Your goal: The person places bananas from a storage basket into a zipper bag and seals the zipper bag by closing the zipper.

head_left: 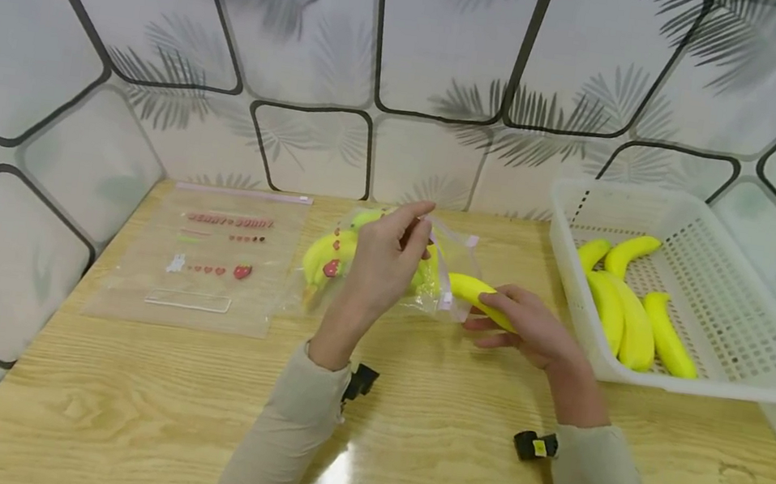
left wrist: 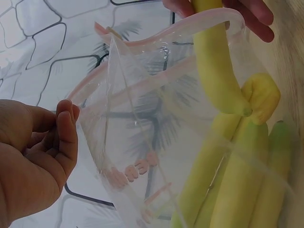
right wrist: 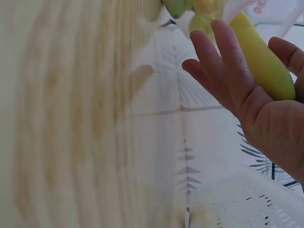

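My left hand [head_left: 385, 262] pinches the pink-edged mouth of a clear zip bag [left wrist: 137, 71] between thumb and fingertips, holding it spread. Several yellow bananas [left wrist: 237, 185] lie inside this bag, seen through the plastic. From the right, my right hand [head_left: 527, 326] grips one banana [head_left: 477, 293] between thumb and fingers. That banana's far end is inside the bag's mouth, and in the left wrist view its tip is right by the bananas within. The other fingers of my right hand stretch out below it in the right wrist view.
A white perforated basket [head_left: 744, 387] stands at the right with several bananas [head_left: 631, 323] in it. Another clear bag [head_left: 206, 283] with red print lies flat on the wooden table [head_left: 435, 444] at the left. A patterned wall [head_left: 428, 157] rises behind the table.
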`<state>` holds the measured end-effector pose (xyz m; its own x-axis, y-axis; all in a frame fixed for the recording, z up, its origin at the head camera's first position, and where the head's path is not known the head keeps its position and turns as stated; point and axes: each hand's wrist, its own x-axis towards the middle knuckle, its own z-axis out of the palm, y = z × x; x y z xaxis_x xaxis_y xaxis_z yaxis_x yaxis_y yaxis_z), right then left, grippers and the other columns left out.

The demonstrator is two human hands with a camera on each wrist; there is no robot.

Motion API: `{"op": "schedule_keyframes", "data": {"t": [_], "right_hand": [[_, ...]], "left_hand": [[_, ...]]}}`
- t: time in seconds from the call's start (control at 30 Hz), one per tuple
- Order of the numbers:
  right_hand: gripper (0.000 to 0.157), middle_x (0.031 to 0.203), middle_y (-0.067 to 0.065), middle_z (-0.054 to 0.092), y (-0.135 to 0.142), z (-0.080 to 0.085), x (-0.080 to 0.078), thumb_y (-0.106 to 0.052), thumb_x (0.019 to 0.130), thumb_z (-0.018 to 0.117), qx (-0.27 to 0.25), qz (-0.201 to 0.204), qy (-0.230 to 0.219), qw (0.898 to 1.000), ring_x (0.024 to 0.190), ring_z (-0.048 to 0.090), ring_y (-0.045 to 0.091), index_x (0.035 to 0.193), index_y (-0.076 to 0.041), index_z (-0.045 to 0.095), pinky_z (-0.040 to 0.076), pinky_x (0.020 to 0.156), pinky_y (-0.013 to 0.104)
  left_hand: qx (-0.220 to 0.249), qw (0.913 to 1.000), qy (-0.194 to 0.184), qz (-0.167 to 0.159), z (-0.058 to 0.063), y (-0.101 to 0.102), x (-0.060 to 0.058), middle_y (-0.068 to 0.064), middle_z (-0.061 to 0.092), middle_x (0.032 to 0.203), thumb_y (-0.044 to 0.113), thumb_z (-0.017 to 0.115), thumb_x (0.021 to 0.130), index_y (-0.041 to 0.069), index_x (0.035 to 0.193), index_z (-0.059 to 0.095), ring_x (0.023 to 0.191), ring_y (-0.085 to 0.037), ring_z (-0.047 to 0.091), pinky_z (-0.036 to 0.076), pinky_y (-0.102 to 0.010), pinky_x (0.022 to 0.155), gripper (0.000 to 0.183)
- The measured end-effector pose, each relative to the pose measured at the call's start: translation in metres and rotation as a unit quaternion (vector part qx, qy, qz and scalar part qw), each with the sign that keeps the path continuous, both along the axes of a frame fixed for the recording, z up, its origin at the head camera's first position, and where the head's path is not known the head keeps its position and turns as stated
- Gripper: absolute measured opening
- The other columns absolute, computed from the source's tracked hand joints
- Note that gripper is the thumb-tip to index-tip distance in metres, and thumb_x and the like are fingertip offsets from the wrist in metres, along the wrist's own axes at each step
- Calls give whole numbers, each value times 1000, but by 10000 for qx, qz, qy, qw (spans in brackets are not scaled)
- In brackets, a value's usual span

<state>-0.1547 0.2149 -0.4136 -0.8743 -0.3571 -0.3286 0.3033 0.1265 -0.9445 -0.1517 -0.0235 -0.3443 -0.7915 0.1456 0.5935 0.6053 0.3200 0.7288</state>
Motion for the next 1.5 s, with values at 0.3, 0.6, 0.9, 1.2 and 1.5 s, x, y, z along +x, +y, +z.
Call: {"op": "schedule_keyframes", "data": {"t": [0.3,0.6,0.9,1.2,1.5], "right_hand": [[62,127,24,47,-1,-8,-2,-20,106,43,-804,-179,-313,9961,94,70,21,152,8,12,59,83,40],[55,124,19,50,3,-6,-3,-11,107,38,-1059,-109,-308,9938,93,69,21,154,8,18,59,84,39],[55,138,24,41,4,-3,-2,-10,107,38,-1340,265,-431,9897,101,68,22,154,8,16,57,89,40],[54,122,15,53,2,-2,-2,-12,107,36,-1541,429,-482,9859,100,67,23,153,9,15,57,89,43],[49,116,15,49,4,7,0,-13,108,32,-1610,224,-308,9862,93,60,20,150,7,17,59,85,37]], "left_hand": [[-108,9999,-9,-81,-1,0,1,-15,67,80,2,51,101,-9,124,62,66,-23,65,46,-20,51,28],[-83,9999,100,-2,0,1,0,-15,67,80,2,51,102,-9,124,62,64,-22,65,46,-20,50,27],[-25,10000,22,65,0,-1,2,-14,67,81,2,52,101,-9,124,62,64,-19,64,47,-20,51,27],[27,10000,14,-48,3,-1,3,-13,68,81,2,52,101,-8,124,63,65,-23,65,47,-21,50,27],[218,9997,-63,-43,5,-2,3,-13,68,80,1,52,101,-8,124,63,65,-20,65,47,-20,51,27]]}}
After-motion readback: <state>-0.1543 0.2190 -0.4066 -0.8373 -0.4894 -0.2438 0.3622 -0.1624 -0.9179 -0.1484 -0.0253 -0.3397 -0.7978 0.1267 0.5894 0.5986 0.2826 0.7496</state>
